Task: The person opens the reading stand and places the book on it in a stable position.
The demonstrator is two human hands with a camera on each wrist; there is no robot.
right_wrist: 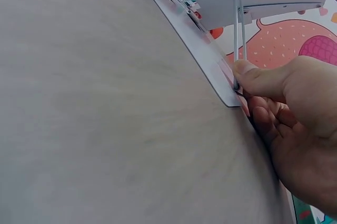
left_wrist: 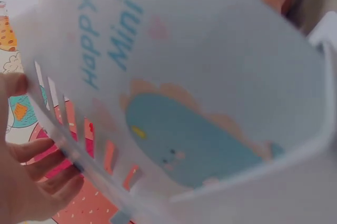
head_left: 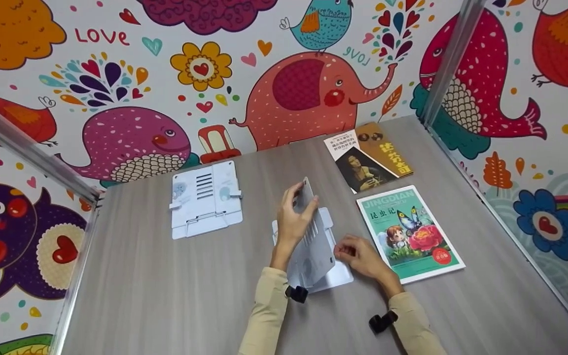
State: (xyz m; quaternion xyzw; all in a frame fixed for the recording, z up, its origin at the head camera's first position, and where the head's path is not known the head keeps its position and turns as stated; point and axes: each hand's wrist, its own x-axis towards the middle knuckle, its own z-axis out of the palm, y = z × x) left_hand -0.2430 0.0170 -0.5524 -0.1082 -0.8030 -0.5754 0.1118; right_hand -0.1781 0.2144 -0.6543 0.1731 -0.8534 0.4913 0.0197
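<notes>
Grey, wood-grained bench underneath; white folding stand near its middle, running lengthwise away from the near side, far end slightly leftward. At the bottom, flat on the bench, pale base; above, steeply tilted, slotted panel. Toward the panel's far end, left hand bent round the edge, fingers and thumb on opposite faces, holding on. Just beside the right long edge, nearer the base than the left, right hand, thumb and fingertips closed in a pinch. Within that pinch, thin wire prop, reaching from panel down near the base's corner; cannot tell whether seated there.
</notes>
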